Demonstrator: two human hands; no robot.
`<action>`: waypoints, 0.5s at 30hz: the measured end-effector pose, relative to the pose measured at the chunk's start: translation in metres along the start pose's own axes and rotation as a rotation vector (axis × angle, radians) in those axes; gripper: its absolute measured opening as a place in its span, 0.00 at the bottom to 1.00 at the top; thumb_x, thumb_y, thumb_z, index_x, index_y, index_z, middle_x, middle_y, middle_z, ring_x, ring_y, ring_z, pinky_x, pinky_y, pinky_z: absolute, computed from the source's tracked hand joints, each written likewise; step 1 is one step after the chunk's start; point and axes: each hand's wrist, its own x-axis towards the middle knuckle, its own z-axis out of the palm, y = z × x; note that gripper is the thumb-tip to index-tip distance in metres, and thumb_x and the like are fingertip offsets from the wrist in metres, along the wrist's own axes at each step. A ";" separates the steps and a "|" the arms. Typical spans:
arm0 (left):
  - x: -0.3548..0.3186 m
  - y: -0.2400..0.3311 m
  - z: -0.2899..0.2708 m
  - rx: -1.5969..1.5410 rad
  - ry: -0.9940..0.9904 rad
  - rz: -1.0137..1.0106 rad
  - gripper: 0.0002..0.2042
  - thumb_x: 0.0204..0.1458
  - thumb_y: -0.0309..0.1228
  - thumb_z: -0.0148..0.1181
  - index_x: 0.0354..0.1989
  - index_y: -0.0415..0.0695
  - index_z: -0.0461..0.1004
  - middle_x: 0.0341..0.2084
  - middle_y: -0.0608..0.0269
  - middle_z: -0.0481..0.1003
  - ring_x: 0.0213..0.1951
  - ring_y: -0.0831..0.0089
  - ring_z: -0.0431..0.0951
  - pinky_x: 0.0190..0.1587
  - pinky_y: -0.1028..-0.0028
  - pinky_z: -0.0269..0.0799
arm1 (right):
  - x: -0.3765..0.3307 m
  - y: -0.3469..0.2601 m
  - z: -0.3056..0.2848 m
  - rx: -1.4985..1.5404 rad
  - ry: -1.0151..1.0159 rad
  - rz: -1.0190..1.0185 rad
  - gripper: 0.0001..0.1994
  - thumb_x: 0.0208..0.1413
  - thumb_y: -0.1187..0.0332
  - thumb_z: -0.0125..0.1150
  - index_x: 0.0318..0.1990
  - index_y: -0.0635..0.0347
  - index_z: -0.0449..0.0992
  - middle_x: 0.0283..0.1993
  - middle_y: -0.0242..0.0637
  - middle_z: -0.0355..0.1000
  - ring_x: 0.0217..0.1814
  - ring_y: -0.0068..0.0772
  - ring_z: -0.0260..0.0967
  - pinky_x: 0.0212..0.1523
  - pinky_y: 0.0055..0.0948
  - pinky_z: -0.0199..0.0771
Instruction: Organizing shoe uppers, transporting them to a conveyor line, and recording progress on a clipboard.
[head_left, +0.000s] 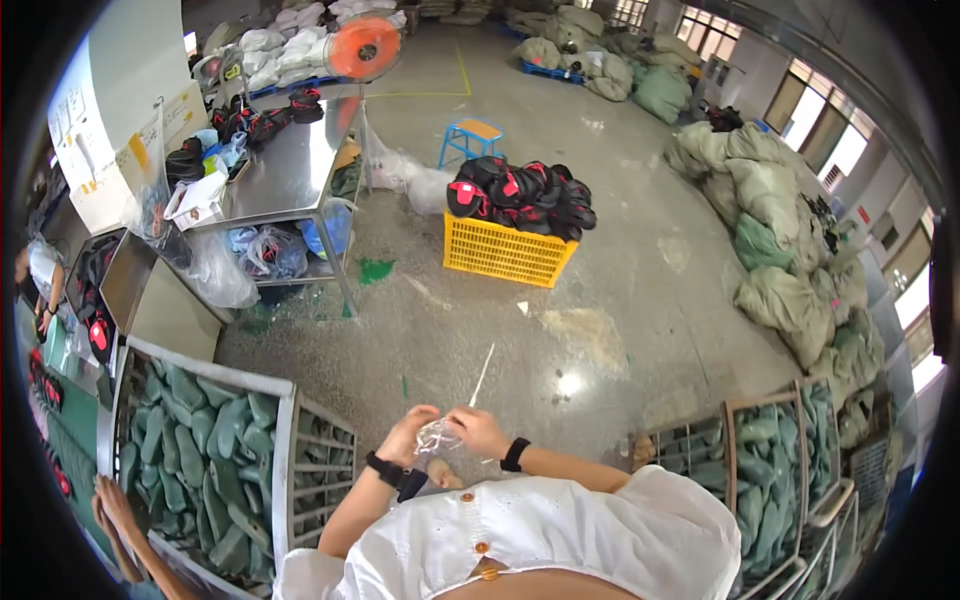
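The person holds a bundle of white string point(436, 437) in front of the belly, above the floor point(640, 330). The left hand point(404, 437) has its grip curled on the left side of the bundle. The right hand point(482, 432) pinches the right side, so the loops seem to be kept from falling apart. One long strand point(483, 374) pokes out by the right fingers, away from the body. Whether those fingers pinch that strand too, one cannot tell.

The hands are up close, likely so the person can see the thin loops well.

A metal cage point(286, 450) stands to the left, full of green foot shapes point(190, 455); its bars probably stop them from rolling out. Another person's hands point(118, 508) are by its left edge. Ahead, black and red shoes point(520, 195) pile up past the top edge of a yellow crate point(508, 252), leaning on each other.
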 end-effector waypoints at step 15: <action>0.342 0.299 -0.006 1.568 0.036 1.057 0.06 0.45 0.26 0.59 0.33 0.41 0.75 0.27 0.58 0.73 0.28 0.63 0.74 0.32 0.72 0.71 | 0.424 0.189 -0.103 1.523 -0.116 1.039 0.12 0.60 0.61 0.45 0.34 0.60 0.69 0.20 0.27 0.62 0.14 0.15 0.52 0.09 0.11 0.46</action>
